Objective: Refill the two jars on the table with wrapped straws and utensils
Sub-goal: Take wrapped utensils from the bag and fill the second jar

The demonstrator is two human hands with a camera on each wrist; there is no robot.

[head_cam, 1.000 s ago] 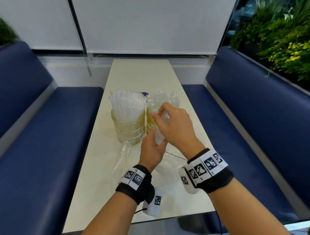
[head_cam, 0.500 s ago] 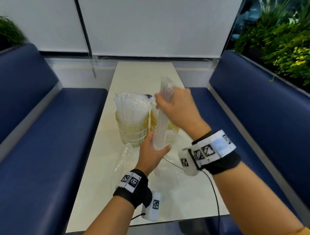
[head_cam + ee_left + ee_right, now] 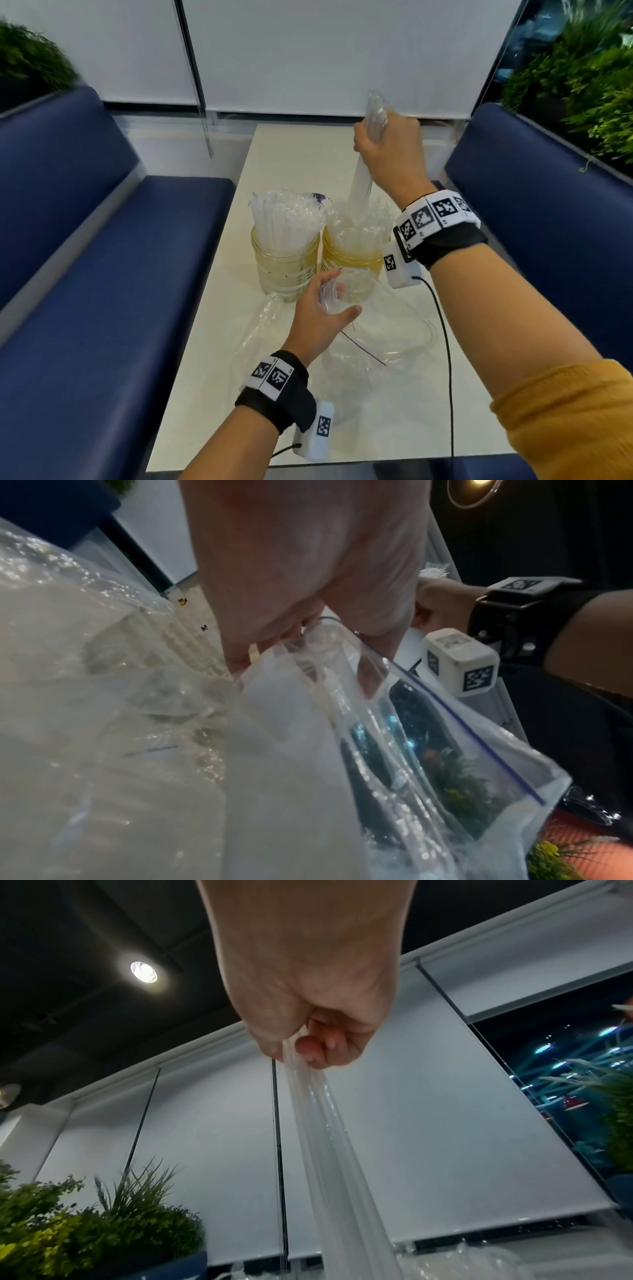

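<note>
Right hand (image 3: 388, 150) gripping wrapped straw bundle (image 3: 360, 178), fingers (image 3: 310, 1045) clenched round it, above right jar (image 3: 352, 255) at 12 o'clock. Left hand (image 3: 320, 315) pinching clear bag (image 3: 383, 329) mouth on worktop (image 3: 212, 359); left jar (image 3: 284, 263) holding straws.

Two jars mid-desk (image 3: 219, 359), touching side by side: left jar (image 3: 285, 267) packed with straws (image 3: 284, 219), right jar (image 3: 351, 260) holding wrapped utensils (image 3: 368, 219). Zip bag (image 3: 383, 329) lies on desk just before right jar, mouth toward the jars; loose wrap (image 3: 260, 322) before left jar. Left hand (image 3: 322, 308) at bag mouth, near desk centre. Right hand (image 3: 390, 154) above and behind right jar, bundle (image 3: 359, 178) hanging from it down into that jar. Benches flank both long edges.
</note>
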